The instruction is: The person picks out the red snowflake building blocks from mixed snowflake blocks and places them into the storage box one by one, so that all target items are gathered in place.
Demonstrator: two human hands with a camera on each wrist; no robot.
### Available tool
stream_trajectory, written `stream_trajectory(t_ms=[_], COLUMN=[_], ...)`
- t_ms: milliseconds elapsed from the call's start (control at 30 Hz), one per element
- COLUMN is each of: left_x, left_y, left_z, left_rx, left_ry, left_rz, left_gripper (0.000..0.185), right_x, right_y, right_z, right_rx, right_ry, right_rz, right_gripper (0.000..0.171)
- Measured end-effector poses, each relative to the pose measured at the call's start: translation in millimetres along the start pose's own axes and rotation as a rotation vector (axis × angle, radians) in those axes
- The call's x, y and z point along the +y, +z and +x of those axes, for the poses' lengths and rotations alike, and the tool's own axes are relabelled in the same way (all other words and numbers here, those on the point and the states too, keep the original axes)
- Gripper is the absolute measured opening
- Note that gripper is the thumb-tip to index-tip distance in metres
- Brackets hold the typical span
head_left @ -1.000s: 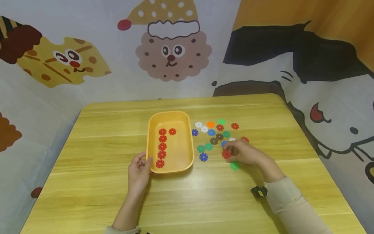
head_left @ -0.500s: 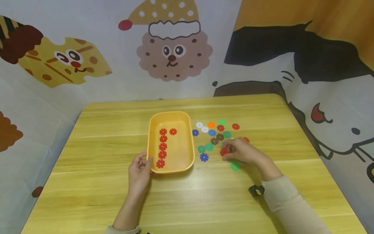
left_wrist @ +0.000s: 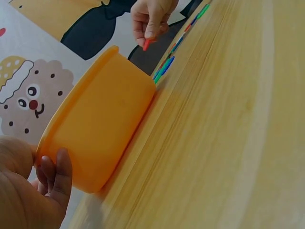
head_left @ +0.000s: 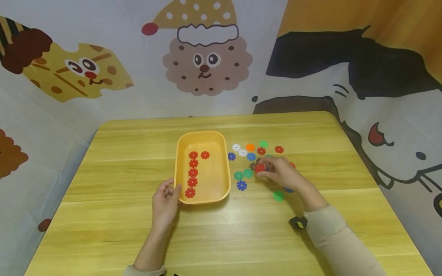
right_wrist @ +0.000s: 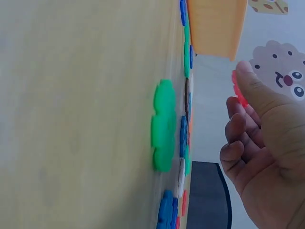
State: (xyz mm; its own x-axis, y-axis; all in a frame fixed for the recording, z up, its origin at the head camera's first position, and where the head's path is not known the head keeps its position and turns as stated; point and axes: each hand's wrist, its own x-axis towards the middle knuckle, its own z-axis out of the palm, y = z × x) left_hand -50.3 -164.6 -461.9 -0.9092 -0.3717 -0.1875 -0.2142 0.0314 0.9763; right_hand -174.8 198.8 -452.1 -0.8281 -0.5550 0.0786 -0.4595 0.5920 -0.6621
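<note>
An orange tray [head_left: 224,180] stands on the wooden table [head_left: 221,237] and holds several red flower-shaped discs [head_left: 193,172] in a row, with one more [head_left: 205,155] beside the top. My left hand [head_left: 166,201] grips the tray's near left corner; the same tray [left_wrist: 100,124] fills the left wrist view. My right hand [head_left: 277,173] pinches a red disc [head_left: 259,168] above the loose discs to the tray's right. That red disc [right_wrist: 237,90] shows at my fingertips in the right wrist view, and again as a red disc [left_wrist: 146,44] in the left wrist view.
Loose discs in white [head_left: 236,147], orange [head_left: 250,147], blue [head_left: 241,185], green [head_left: 277,196] and red [head_left: 279,149] lie scattered right of the tray. Cartoon-printed walls [head_left: 207,61] close in the table's far and side edges. A large green disc [right_wrist: 164,125] lies close to my right hand.
My right hand has lifted the red disc off the table and carried it up and left toward the tray. The left hand and tray have stayed put.
</note>
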Motion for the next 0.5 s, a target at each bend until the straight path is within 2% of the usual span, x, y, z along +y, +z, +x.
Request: stream_trajectory(t_ms=[200, 500], left_x=[0.5, 0.9], left_y=[-0.2, -0.3], left_z=[-0.5, -0.5], left_rx=[-0.003, -0.004], left_ry=[0.002, -0.004], left_rz=[0.002, -0.002], left_gripper=[0.032, 0.032], right_x=[-5.9, -13.9], right_y=[3.2, 7.8], right_z=[6.3, 21.3], right_rx=[0.054, 0.108], right_ry=[-0.007, -0.033], right_rz=[0.032, 0.037], right_gripper=[0.030, 0.034])
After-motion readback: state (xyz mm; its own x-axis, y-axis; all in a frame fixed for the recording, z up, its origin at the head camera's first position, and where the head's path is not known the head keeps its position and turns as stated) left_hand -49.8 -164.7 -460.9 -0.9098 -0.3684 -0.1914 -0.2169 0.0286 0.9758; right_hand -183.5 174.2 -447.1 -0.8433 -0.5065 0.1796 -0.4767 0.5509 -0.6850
